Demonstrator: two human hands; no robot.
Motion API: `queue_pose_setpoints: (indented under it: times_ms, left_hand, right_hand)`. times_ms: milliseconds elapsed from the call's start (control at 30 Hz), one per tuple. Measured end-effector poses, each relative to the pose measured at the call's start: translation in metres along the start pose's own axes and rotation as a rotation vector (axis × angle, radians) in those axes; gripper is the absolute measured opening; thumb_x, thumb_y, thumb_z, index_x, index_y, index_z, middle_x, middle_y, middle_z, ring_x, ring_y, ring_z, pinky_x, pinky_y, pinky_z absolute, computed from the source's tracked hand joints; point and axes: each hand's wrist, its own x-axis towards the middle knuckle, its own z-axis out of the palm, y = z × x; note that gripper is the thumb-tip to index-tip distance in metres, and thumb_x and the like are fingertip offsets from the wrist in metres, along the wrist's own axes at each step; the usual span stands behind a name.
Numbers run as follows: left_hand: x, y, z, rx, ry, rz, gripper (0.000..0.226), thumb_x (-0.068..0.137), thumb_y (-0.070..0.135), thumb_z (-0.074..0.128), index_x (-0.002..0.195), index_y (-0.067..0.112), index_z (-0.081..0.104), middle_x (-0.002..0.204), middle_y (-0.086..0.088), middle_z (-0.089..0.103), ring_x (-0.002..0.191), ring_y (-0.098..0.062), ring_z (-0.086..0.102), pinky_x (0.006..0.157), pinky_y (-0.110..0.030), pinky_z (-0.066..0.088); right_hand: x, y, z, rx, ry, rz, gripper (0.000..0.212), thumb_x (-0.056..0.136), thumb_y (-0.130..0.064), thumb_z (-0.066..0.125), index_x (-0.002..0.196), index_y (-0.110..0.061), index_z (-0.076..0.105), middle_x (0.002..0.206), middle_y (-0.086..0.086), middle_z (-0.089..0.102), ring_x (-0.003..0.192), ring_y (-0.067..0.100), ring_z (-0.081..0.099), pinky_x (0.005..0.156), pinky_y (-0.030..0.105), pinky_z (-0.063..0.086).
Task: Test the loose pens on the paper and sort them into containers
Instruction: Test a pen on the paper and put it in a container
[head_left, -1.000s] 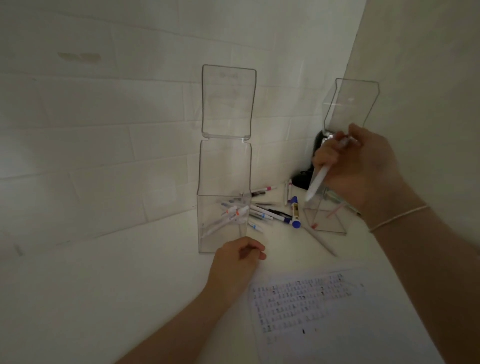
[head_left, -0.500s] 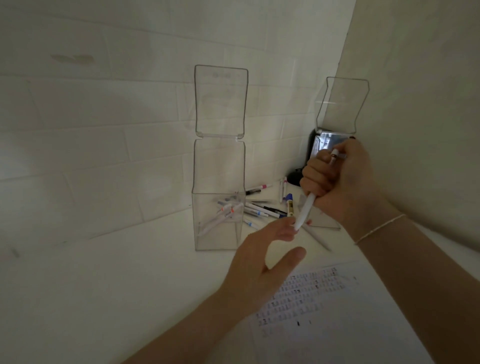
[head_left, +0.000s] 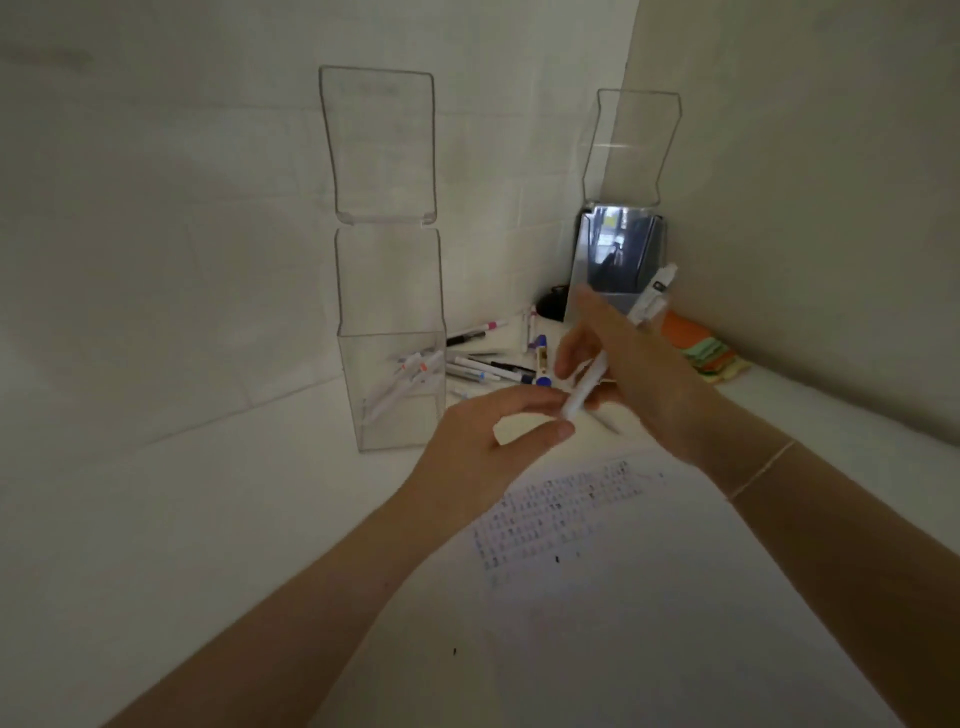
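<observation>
My right hand (head_left: 639, 374) grips a white pen (head_left: 587, 389) that slants down to the left, its clip end above the knuckles. My left hand (head_left: 483, 441) is raised in front of it, thumb and fingertips closing round the pen's lower tip. Below both hands lies the test paper (head_left: 597, 571) with rows of small scribbles. A clear container (head_left: 395, 395) with its lid up stands at centre left and holds several pens. A second clear container (head_left: 618, 260) stands in the corner behind my right hand. Loose pens (head_left: 493, 364) lie between the two containers.
The white counter (head_left: 208, 519) meets a tiled wall at the back and a plain wall on the right. A stack of orange, green and yellow sticky notes (head_left: 711, 353) lies by the right wall. A small dark object (head_left: 553, 304) sits in the corner.
My right hand has come down from the corner container toward the paper with the white pen. My left hand has lifted off the counter and reached the pen's tip.
</observation>
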Motion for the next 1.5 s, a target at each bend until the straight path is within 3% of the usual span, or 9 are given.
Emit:
queue_pose_setpoints:
  times_ms: [67, 133, 267, 400, 500, 767, 967, 1167, 1500]
  left_hand:
    - [-0.002, -0.016, -0.002, 0.159, -0.149, -0.087, 0.028, 0.084, 0.036, 0.065, 0.112, 0.031, 0.061, 0.117, 0.023, 0.058, 0.1, 0.023, 0.047, 0.087, -0.003, 0.036]
    - [-0.002, -0.035, -0.01, 0.257, -0.31, -0.11, 0.025, 0.086, 0.033, 0.063, 0.111, 0.031, 0.062, 0.127, 0.02, 0.051, 0.112, 0.018, 0.042, 0.1, -0.011, 0.034]
    - [-0.006, -0.055, -0.017, 0.206, -0.469, -0.138, 0.023, 0.085, 0.021, 0.067, 0.107, 0.028, 0.07, 0.14, 0.012, 0.045, 0.133, 0.005, 0.03, 0.113, -0.021, 0.024]
    - [-0.008, -0.06, -0.011, 0.326, -0.448, -0.095, 0.027, 0.082, 0.03, 0.07, 0.108, 0.032, 0.069, 0.136, 0.016, 0.048, 0.128, 0.01, 0.033, 0.11, -0.018, 0.024]
    - [-0.011, -0.062, -0.01, 0.307, -0.42, -0.071, 0.025, 0.08, 0.034, 0.071, 0.105, 0.036, 0.068, 0.133, 0.015, 0.052, 0.126, 0.008, 0.038, 0.11, -0.023, 0.03]
    - [-0.015, -0.065, -0.006, 0.366, -0.356, 0.003, 0.028, 0.076, 0.042, 0.065, 0.103, 0.036, 0.067, 0.131, 0.013, 0.056, 0.124, 0.007, 0.043, 0.108, -0.028, 0.037]
    - [-0.015, -0.067, -0.007, 0.376, -0.346, 0.027, 0.042, 0.068, 0.06, 0.059, 0.105, 0.039, 0.066, 0.131, 0.015, 0.055, 0.125, 0.007, 0.042, 0.108, -0.031, 0.036]
    - [-0.014, -0.068, -0.008, 0.389, -0.374, 0.032, 0.038, 0.069, 0.059, 0.058, 0.104, 0.045, 0.063, 0.133, 0.015, 0.054, 0.124, 0.011, 0.038, 0.106, -0.017, 0.033]
    - [-0.015, -0.066, -0.007, 0.382, -0.366, 0.0, 0.035, 0.07, 0.049, 0.066, 0.104, 0.039, 0.066, 0.132, 0.015, 0.054, 0.123, 0.013, 0.039, 0.109, -0.02, 0.033]
  right_hand:
    - [-0.009, 0.006, -0.014, -0.075, 0.134, -0.022, 0.057, 0.095, -0.048, 0.04, 0.061, -0.007, 0.057, 0.067, 0.015, 0.061, 0.055, 0.02, 0.054, 0.052, 0.028, 0.046]
    - [-0.017, 0.013, -0.027, -0.01, 0.155, 0.04, 0.051, 0.096, -0.045, 0.041, 0.069, -0.006, 0.059, 0.074, 0.016, 0.065, 0.062, 0.024, 0.062, 0.058, 0.033, 0.054]
    - [-0.034, 0.04, -0.031, 0.09, -0.072, 0.15, 0.012, 0.092, -0.015, 0.056, 0.091, -0.004, 0.062, 0.099, 0.018, 0.068, 0.089, 0.029, 0.068, 0.083, 0.04, 0.056]
    - [-0.039, 0.065, -0.01, 0.089, -0.077, 0.152, 0.014, 0.08, -0.01, 0.07, 0.077, -0.002, 0.059, 0.075, 0.013, 0.064, 0.065, 0.019, 0.061, 0.061, 0.025, 0.052]
    - [-0.036, 0.078, 0.005, 0.17, -0.016, 0.165, 0.026, 0.089, -0.012, 0.061, 0.066, -0.002, 0.054, 0.061, 0.013, 0.058, 0.044, 0.017, 0.055, 0.047, 0.026, 0.046]
    - [-0.043, 0.106, 0.028, -0.021, 0.032, 0.016, 0.023, 0.083, -0.001, 0.06, 0.063, 0.008, 0.055, 0.038, 0.002, 0.056, 0.03, 0.009, 0.046, 0.034, 0.017, 0.039]
    - [-0.047, 0.111, 0.031, -0.147, 0.09, -0.075, 0.03, 0.08, -0.001, 0.061, 0.057, 0.015, 0.048, 0.051, 0.03, 0.054, 0.026, 0.008, 0.044, 0.031, 0.016, 0.033]
    - [-0.048, 0.112, 0.032, -0.153, 0.059, -0.072, 0.029, 0.08, -0.001, 0.061, 0.061, 0.016, 0.049, 0.048, 0.027, 0.054, 0.026, 0.007, 0.048, 0.031, 0.016, 0.036]
    - [-0.048, 0.112, 0.032, -0.192, 0.055, -0.109, 0.029, 0.081, 0.0, 0.061, 0.059, 0.016, 0.05, 0.048, 0.027, 0.052, 0.026, 0.005, 0.049, 0.029, 0.014, 0.034]
